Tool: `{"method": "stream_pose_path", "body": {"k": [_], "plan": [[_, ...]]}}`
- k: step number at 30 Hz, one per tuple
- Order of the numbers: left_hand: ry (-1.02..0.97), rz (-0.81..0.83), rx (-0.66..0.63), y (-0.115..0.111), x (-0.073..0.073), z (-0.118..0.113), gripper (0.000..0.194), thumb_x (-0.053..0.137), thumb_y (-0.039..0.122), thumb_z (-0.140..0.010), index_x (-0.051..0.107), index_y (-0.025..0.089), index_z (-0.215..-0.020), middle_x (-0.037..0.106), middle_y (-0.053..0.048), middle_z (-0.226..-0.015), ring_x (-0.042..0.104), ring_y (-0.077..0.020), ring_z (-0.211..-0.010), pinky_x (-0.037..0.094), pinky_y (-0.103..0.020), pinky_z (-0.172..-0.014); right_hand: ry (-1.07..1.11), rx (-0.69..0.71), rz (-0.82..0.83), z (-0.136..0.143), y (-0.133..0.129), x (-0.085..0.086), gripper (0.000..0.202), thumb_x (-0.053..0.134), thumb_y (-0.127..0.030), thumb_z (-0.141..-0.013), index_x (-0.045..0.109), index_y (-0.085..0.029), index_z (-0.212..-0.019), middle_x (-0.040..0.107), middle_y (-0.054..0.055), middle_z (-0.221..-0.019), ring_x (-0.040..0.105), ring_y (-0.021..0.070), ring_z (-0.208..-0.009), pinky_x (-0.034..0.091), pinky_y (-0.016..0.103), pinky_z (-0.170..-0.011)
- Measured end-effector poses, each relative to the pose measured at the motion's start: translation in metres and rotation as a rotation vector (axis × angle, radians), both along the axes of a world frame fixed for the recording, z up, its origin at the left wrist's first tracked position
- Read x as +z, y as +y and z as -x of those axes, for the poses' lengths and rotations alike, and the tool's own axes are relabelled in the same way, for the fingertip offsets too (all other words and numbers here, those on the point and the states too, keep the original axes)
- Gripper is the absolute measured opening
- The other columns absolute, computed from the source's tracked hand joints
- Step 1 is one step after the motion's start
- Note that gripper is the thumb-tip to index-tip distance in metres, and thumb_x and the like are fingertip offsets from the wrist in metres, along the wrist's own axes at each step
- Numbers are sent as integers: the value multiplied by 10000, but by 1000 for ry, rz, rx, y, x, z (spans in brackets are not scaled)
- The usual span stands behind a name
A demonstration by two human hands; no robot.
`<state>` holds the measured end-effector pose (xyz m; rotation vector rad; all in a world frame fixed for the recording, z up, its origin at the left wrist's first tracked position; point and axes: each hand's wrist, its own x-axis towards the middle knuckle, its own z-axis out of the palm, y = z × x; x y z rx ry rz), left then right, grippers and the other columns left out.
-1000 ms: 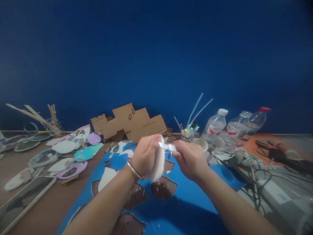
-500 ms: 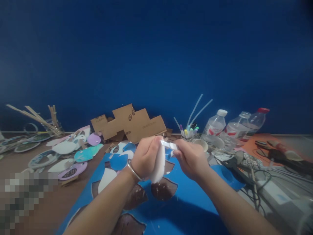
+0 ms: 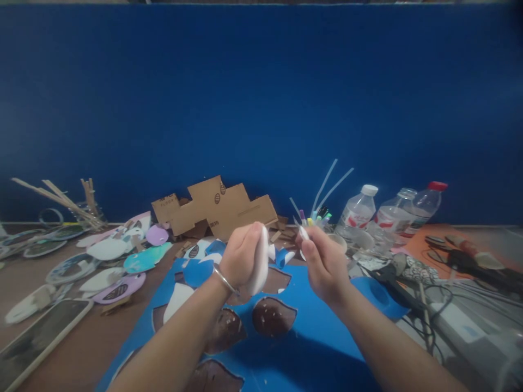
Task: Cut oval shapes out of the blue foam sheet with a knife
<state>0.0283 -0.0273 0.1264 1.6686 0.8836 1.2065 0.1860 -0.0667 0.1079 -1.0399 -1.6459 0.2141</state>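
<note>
My left hand (image 3: 242,257) clasps the white piece (image 3: 261,264) above the blue sheet (image 3: 314,305), my right hand (image 3: 330,265) clenches a pointed white tool (image 3: 303,233), and an inward slip could nick my left fingers.

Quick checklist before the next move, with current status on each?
1. Left hand has the thick white piece: ok, fingers closed on it.
2. Right hand has the slim white tool: ok, held near its tip end.
3. Tool apart from the piece: ok, visible gap.
4. Tip type and condition: cannot tell, too small and blurred.
5. Blue sheet free of loose bits: not ok, pale specks and a white cut-out on it.
6. White-capped bottle away from the right hand: ok.
</note>
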Motion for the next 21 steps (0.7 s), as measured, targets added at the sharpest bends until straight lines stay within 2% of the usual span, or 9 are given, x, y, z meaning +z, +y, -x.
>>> {"method": "stream_pose_path", "body": {"k": [2,5,8,11,14,17,21], "plan": [[53,-39,18,1,-1,0,432,270,384,-880,439,168,-547,434,19,-480,402,-99,-463,326,-244,-485,60,27,78,5,-1,3,155,452,-308,-821,531,-184,-774,514,-11,-605,465,109,-534,364,236,-512],[214,-181,102,0,-3,0,399,260,348,-891,422,171,-571,422,22,-512,400,-103,-500,324,-246,-522,191,87,226,15,-3,9,129,599,-276,-710,593,-187,-804,595,6,-689,526,130,-594,411,249,-532],[367,-326,181,0,-4,0,384,242,304,-899,377,175,-563,399,22,-530,385,-107,-514,297,-251,-530,290,145,366,22,-4,13,102,623,-252,-679,649,-188,-754,633,21,-715,560,150,-649,437,266,-569],[479,-458,213,0,-3,2,376,235,281,-899,372,177,-564,410,15,-550,390,-112,-530,283,-254,-541,410,157,506,25,-3,14,82,641,-245,-656,655,-165,-670,610,15,-604,522,118,-539,404,244,-492],[580,-567,202,1,0,5,354,244,275,-894,386,179,-584,433,9,-574,394,-118,-545,279,-253,-549,600,229,623,24,-1,10,124,682,-241,-604,609,-146,-636,521,-27,-469,387,60,-371,282,207,-360],[628,-601,198,1,1,7,352,233,282,-896,390,183,-597,436,7,-574,395,-122,-542,276,-253,-547,781,319,661,21,2,7,169,687,-243,-599,551,-146,-623,495,-41,-451,326,34,-338,207,184,-335],[577,-553,220,2,1,7,362,232,286,-900,365,182,-579,436,8,-561,391,-118,-531,272,-249,-540,807,278,606,20,3,7,189,607,-290,-676,534,-146,-580,501,-25,-462,340,41,-349,205,184,-331]]}}
